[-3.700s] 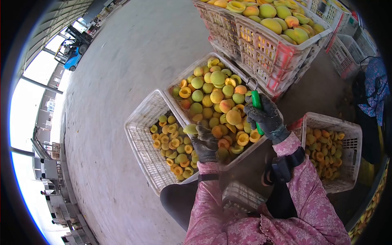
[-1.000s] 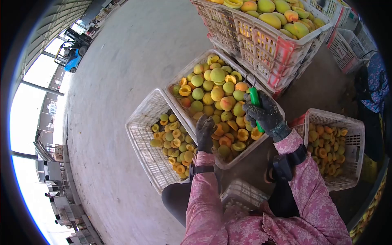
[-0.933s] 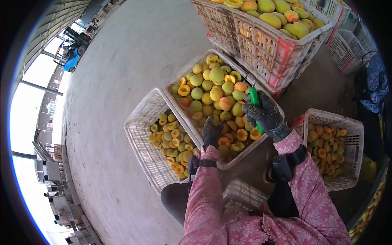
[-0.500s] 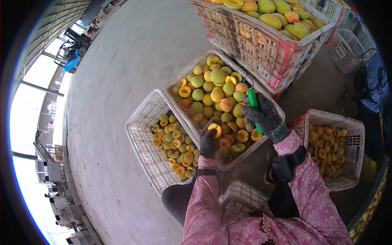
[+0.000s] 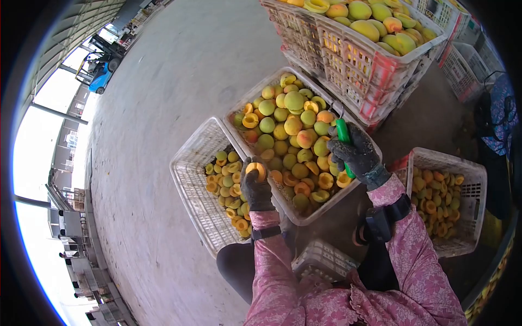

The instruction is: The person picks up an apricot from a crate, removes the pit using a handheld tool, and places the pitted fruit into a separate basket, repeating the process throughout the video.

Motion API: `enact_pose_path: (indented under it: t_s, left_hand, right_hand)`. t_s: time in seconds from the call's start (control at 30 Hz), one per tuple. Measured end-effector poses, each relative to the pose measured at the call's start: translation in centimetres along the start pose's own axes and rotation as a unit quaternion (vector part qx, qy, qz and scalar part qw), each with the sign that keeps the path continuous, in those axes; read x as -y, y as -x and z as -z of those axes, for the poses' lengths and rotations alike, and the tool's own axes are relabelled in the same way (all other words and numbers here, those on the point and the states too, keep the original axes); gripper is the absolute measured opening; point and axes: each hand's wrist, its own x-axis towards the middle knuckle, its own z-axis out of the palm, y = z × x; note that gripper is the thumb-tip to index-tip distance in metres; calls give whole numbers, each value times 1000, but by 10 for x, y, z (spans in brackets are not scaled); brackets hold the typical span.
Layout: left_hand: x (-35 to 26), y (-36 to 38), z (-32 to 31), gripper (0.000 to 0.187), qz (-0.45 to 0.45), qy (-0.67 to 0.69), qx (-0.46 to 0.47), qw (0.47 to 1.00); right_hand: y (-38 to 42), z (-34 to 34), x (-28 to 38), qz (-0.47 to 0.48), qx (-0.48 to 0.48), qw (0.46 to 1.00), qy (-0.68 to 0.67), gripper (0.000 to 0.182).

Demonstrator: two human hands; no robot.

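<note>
My left hand (image 5: 258, 187), in a dark glove, grips a halved orange fruit (image 5: 255, 171) with its cut face up, over the shared edge of two crates. My right hand (image 5: 356, 152), also gloved, is closed around the green handle (image 5: 343, 140) of a tool with a curved metal end. It is over the right side of the middle crate (image 5: 304, 221), which holds whole and halved yellow-green fruits. The left crate (image 5: 187, 179) holds many fruit halves, partly hidden by my left hand and forearm.
Stacked crates (image 5: 348, 60) full of fruit stand at the upper right. Another crate (image 5: 472, 209) with fruit halves is on the right. A small upturned crate (image 5: 324, 259) lies near my legs. A blue forklift (image 5: 100, 76) is far off at the upper left.
My left hand has moved left with the fruit half, from above the middle crate to the edge by the left crate. My right hand still holds the tool in nearly the same place.
</note>
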Motion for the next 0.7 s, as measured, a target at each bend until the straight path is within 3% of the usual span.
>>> enact_pose_path:
  t_s: [0.03,0.07,0.1,0.13,0.17,0.2,0.23,0.27,0.37,0.43,0.5,0.6,0.7]
  left_hand:
    - [-4,-4,3,51,97,118,-109,982]
    - [-27,-9,3,54,192,231,-215,929]
    - [-43,-9,-3,58,166,118,-258,944]
    - [-37,-10,-5,58,166,119,-255,945]
    - [-22,-11,-5,59,59,-112,-214,969]
    - [-4,-11,-6,60,-53,-335,-159,927]
    - [14,-11,-23,59,13,-109,-105,988]
    - [6,-7,-35,60,100,-152,-16,983]
    - [33,-4,-81,67,55,-240,159,956]
    - [44,-4,-98,74,78,-273,260,923]
    - [48,2,-108,79,114,-404,311,853]
    - [51,8,-117,73,82,-498,303,808]
    - [68,-9,-113,77,196,-410,401,796]
  right_hand:
    - [1,-1,3,2,-10,1000,-8,20]
    - [0,1,1,2,-12,1000,-9,20]
    - [-2,3,-2,2,-6,1000,-2,21]
    - [-4,5,-4,2,0,1000,4,21]
    - [-5,6,-6,2,-3,1000,4,21]
    - [-6,5,-8,6,-3,1000,-5,22]
    - [-7,5,-9,9,-2,1000,-15,22]
    - [-8,5,-9,9,-2,1000,-14,22]
    - [-10,6,-8,-3,-10,1000,0,24]
    - [-9,4,-1,-30,-19,999,-13,24]
    - [-11,4,0,-27,-23,999,2,24]
    - [-15,7,-4,-26,-19,999,20,24]
    - [-18,1,-5,-29,-7,1000,8,25]
